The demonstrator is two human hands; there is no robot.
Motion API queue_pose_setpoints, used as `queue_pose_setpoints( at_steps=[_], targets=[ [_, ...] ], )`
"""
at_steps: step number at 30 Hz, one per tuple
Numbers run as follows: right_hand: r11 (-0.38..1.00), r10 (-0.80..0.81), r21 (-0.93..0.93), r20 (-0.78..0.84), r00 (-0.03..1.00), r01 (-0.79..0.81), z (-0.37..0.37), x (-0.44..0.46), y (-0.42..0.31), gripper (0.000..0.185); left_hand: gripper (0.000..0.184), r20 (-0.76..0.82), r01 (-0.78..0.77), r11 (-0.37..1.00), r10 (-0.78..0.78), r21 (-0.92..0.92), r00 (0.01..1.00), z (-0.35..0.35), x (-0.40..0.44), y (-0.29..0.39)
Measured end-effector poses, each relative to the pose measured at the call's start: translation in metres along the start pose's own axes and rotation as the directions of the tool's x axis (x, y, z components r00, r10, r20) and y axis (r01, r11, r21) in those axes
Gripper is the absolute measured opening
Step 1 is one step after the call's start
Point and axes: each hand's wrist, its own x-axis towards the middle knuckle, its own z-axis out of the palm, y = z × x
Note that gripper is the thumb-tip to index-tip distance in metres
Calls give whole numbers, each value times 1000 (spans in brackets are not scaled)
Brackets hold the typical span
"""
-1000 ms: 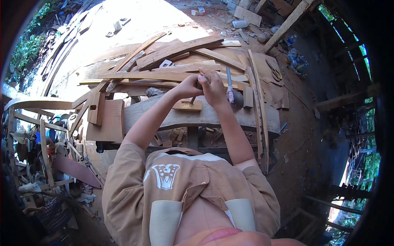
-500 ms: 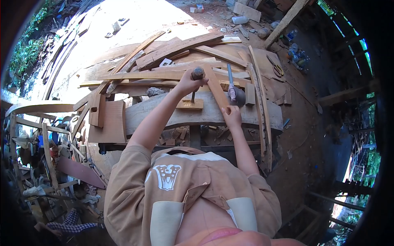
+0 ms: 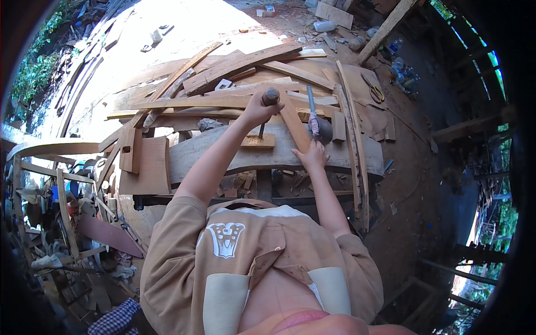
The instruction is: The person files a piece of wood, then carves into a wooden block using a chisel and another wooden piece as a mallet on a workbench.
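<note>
My left hand (image 3: 259, 110) is wrapped around the handle of a chisel (image 3: 261, 130), which stands nearly upright. Its blade tip meets a small wood block (image 3: 252, 142) with a cut recess, lying on the thick workbench plank (image 3: 218, 149). My right hand (image 3: 314, 156) has its fingers apart at the near end of a flat wooden strip (image 3: 294, 123). Just beyond those fingers lies a hammer-like tool (image 3: 311, 99) with a metal-pipe handle, a wrapped middle and a dark rounded head; whether the fingertips touch it I cannot tell.
Several boards and offcuts (image 3: 240, 70) are piled behind the bench plank. Two long strips (image 3: 352, 134) lie along its right side, with pliers-like yellow handles (image 3: 373, 89) beyond. A mortised block (image 3: 130, 151) sits at left. Checked cloth (image 3: 115, 319) shows at lower left.
My right hand has opened from its closed hold at the strip's near end, and its fingers now spread toward the hammer-like tool. My left hand stays on the chisel. The checked cloth has shifted.
</note>
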Motion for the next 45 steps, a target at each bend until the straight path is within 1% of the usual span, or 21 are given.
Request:
queue_pose_setpoints(
  at_steps=[4, 6, 8, 10, 13, 15, 17, 18, 19, 21, 22, 23, 25, 27, 29, 35, 38, 39, 41, 42, 45],
  targets=[
    [996, 48, 62, 162, 986, -59, -8, 13, -1, 65, 17, 17, 29, 998, -28, -63, 999, 1, 2, 0],
    [995, 42, 87, 178, 983, -58, -10, 21, 2, 63, 16, 49, -46, 997, 43, 61, 998, 1, 6, -6],
    [992, 34, 114, 203, 979, -58, -13, 27, 8, 62, 17, 40, -34, 998, 32, 53, 999, 7, 6, -1],
    [915, 36, 392, 156, 987, -95, -21, 36, 12, 62, 17, 42, 12, 1000, -13, 24, 999, 10, 5, 0],
    [876, -27, 479, 182, 983, -64, -38, 47, 19, 61, 17, 27, -40, 997, 38, 67, 999, 10, 7, 1],
    [829, -88, 559, 168, 982, -21, -43, 49, 26, 72, 19, 7, -54, 997, 53, 54, 999, 11, 7, 0],
    [475, -245, 880, 101, 964, 29, -82, 30, 11, 77, 21, 58, 7, 994, -14, 110, 998, 6, 8, -5],
    [363, -287, 930, 164, 944, -51, -87, 31, 15, 80, 21, 56, 9, 994, -16, 110, 998, 6, 8, -4],
    [362, -289, 931, 165, 943, -52, -92, 29, 18, 80, 21, 47, 13, 994, -18, 106, 999, 7, 7, -2],
    [180, -401, 979, -17, 916, 97, -104, 23, 21, 77, 22, 39, 16, 994, -20, 104, 999, 5, 8, -3],
    [205, -326, 950, -160, 932, 235, -116, 17, 14, 69, 22, 20, -22, 994, 20, 107, 1000, 5, 10, -7],
    [204, -325, 950, -161, 932, 235, -127, 12, 12, 69, 22, 3, -60, 992, 60, 110, 998, 4, 12, -11],
    [355, -331, 848, -279, 901, 393, -143, 1, 14, 62, 21, -15, -56, 997, 57, 44, 998, 9, 11, -6],
    [411, -352, 838, -217, 911, 359, -148, -8, 23, 65, 21, -34, -59, 998, 58, -22, 998, 10, 11, 0],
    [623, -473, 710, 7, 881, 329, -149, -17, 32, 69, 21, 9, -6, 995, 5, 100, 1000, 10, 10, 2],
    [507, -394, 818, -61, 917, 272, -154, -33, 47, 65, 20, 9, -47, 990, 46, 133, 999, 8, 12, -6],
    [252, -370, 902, -245, 896, 351, -161, -40, 40, 55, 21, 6, -39, 995, 39, 93, 999, 13, 10, 1],
    [252, -365, 901, -248, 897, 352, -156, -40, 40, 55, 21, 11, -41, 995, 41, 93, 999, 15, 10, 1],
    [405, -462, 850, -128, 878, 337, -144, -36, 40, 69, 20, 25, -31, 982, 27, 184, 999, 15, 10, -2],
    [653, -460, 678, 3, 888, 336, -166, -45, 26, 72, 20, 25, -35, 982, 31, 185, 999, 17, 10, -4],
    [639, -442, 699, -6, 897, 320, -177, -47, 32, 55, 20, 9, -82, 979, 82, 187, 997, 19, 12, -7]
  ],
)
